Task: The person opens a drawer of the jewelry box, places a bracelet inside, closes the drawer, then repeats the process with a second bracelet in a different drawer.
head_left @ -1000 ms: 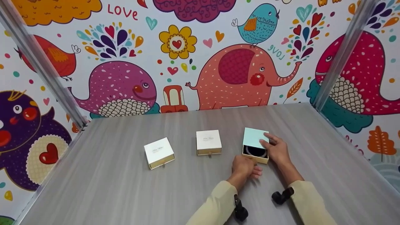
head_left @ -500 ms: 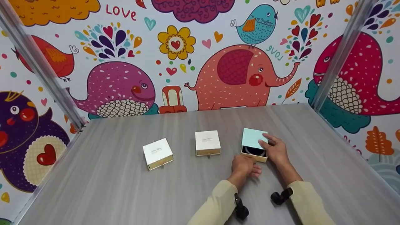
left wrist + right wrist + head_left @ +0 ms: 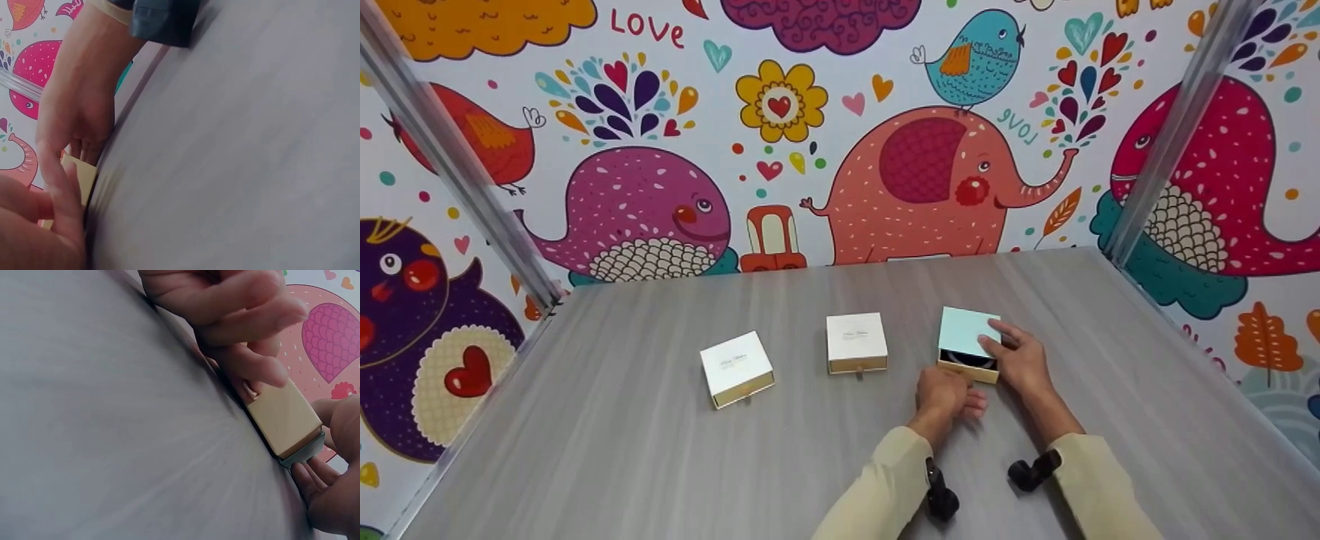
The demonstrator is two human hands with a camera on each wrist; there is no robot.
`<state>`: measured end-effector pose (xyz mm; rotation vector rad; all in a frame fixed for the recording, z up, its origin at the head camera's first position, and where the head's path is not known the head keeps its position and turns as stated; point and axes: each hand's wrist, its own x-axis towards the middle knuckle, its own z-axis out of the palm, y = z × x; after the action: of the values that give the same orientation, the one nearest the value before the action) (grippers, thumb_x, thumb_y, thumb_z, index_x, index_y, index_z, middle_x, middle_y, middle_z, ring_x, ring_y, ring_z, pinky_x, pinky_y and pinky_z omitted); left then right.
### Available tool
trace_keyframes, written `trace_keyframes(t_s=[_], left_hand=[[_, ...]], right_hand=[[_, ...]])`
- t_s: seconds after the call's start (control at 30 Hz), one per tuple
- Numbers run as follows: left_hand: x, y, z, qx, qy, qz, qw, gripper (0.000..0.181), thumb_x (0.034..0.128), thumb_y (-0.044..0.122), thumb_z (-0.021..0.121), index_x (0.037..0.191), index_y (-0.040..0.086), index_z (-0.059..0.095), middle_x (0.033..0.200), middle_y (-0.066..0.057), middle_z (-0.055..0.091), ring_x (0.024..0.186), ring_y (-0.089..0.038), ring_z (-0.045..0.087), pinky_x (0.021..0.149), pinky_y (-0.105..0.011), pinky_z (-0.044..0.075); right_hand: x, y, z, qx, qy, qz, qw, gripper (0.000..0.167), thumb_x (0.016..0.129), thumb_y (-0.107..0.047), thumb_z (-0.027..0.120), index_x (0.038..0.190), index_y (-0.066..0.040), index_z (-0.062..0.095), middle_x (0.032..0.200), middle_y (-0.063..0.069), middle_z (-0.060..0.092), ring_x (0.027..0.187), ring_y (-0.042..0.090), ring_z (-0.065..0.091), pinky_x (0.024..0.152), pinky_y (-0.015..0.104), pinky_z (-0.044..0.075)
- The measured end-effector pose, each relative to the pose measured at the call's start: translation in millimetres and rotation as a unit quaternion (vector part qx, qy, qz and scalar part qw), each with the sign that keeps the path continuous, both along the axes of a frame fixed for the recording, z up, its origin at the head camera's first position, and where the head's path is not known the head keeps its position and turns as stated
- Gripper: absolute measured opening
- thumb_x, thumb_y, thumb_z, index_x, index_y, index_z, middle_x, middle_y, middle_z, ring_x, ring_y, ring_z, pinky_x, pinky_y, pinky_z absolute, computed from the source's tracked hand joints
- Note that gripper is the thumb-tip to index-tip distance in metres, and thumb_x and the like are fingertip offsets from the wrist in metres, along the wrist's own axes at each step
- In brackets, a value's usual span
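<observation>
A small drawer-style gift box with a turquoise sleeve (image 3: pixel 963 330) lies at the right of the table. Its cream drawer (image 3: pixel 982 374) stands partly out toward me; inside, a pale curved band (image 3: pixel 971 361) shows against black lining. My right hand (image 3: pixel 1023 364) grips the sleeve at its right side, thumb on top and fingers along the edge. At the drawer's front, my left hand (image 3: pixel 945 397) presses the drawer with its fingers loosely extended; in the right wrist view these fingers (image 3: pixel 247 363) are beside a small ribbon tab (image 3: pixel 251 390). The exact contact is partly hidden.
Two white drawer boxes lie on the grey table (image 3: pixel 622 450): one in the middle (image 3: pixel 856 337) and a turned one to its left (image 3: pixel 736 365). Both have printed tops and look fully closed. A patterned wall (image 3: pixel 780 172) borders the table behind.
The drawer has slid a little farther into the turquoise sleeve, so less of the dark inside shows. My left hand has edged forward with it; my right hand stays on the sleeve.
</observation>
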<state>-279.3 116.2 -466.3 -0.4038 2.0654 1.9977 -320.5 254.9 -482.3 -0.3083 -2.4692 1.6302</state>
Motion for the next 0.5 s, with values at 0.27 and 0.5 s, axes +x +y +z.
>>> trace_keyframes(t_s=[0.27,0.5], left_hand=[[-5.3,5.5,-0.2,0.017,0.003,0.012,0.9998,0.015,0.0948,0.0,0.057,0.085,-0.004,0.067,0.063,-0.012,0.072,0.05,-0.017,0.07,0.05,-0.031,0.058],[-8.9,8.5,0.4,0.026,-0.002,0.014,0.9996,0.017,0.0957,0.001,0.056,0.087,-0.005,0.069,0.066,-0.016,0.073,0.053,-0.021,0.071,0.053,-0.035,0.06]], right_hand=[[-0.5,-0.3,0.7,0.004,0.006,0.002,1.0,0.05,0.097,-0.025,0.067,0.141,-0.005,0.056,0.149,0.025,0.048,0.137,0.036,0.049,0.109,0.045,0.043],[-0.1,-0.5,-2.3,0.0,0.002,-0.004,1.0,0.05,0.097,-0.025,0.066,0.142,-0.005,0.055,0.152,0.024,0.045,0.137,0.038,0.048,0.11,0.046,0.042]])
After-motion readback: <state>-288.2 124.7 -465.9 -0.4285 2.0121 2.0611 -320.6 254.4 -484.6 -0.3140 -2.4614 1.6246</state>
